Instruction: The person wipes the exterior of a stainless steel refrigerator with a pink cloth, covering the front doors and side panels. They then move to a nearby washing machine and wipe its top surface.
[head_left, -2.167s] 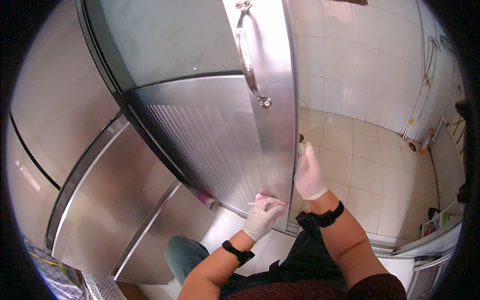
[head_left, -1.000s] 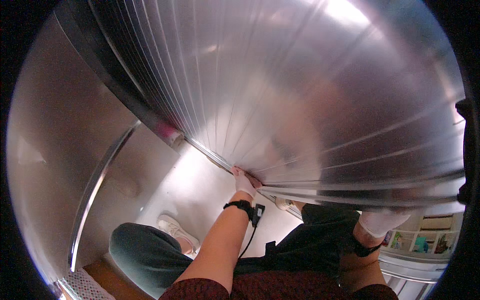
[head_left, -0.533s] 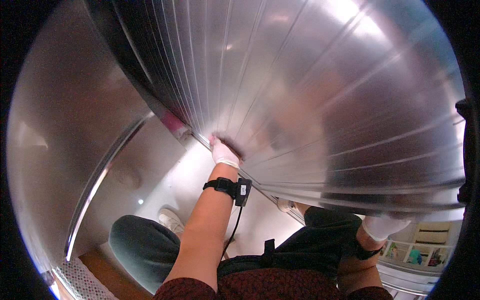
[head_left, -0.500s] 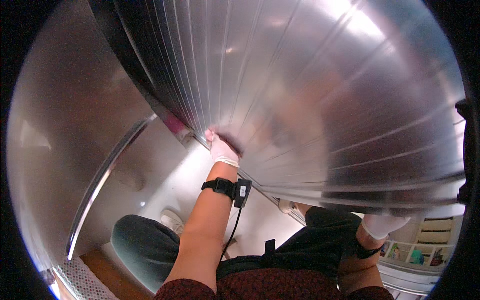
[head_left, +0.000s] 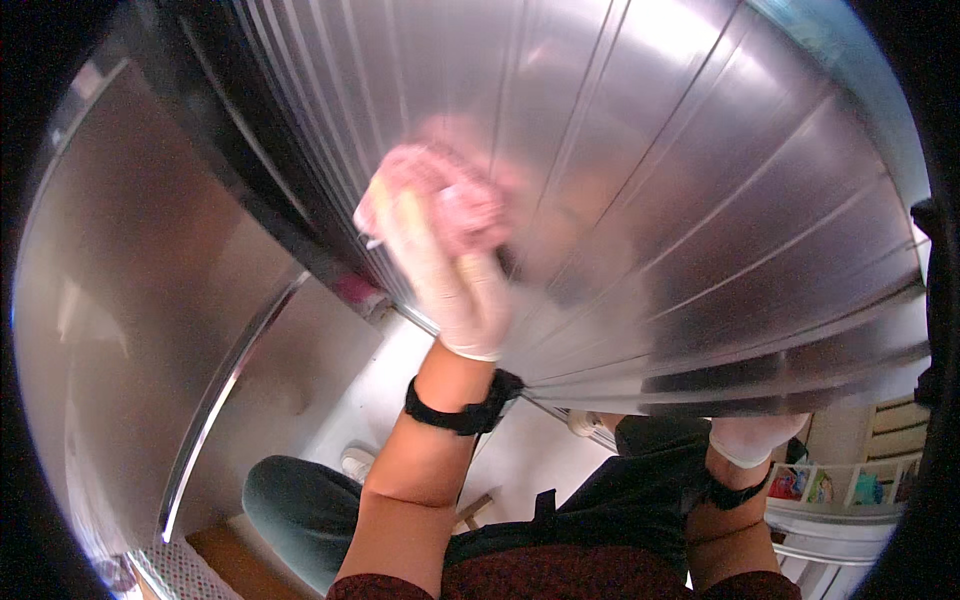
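Ribbed steel door (head_left: 700,200) overhead; left hand (head_left: 445,265) grip clamped on pink cloth (head_left: 450,195); right hand (head_left: 755,435) grip unclear

Bright overhead light washes across the ribbed steel door (head_left: 640,200), blowing out to white glare near the upper right and streaking along its ridges. The gloved left hand (head_left: 445,260) and its pink cloth (head_left: 450,195) are smeared by motion blur and doubled in a hazy reflection. Fisheye distortion bows every straight edge, and a black vignette rings the frame. Lower corners sit dimmer.
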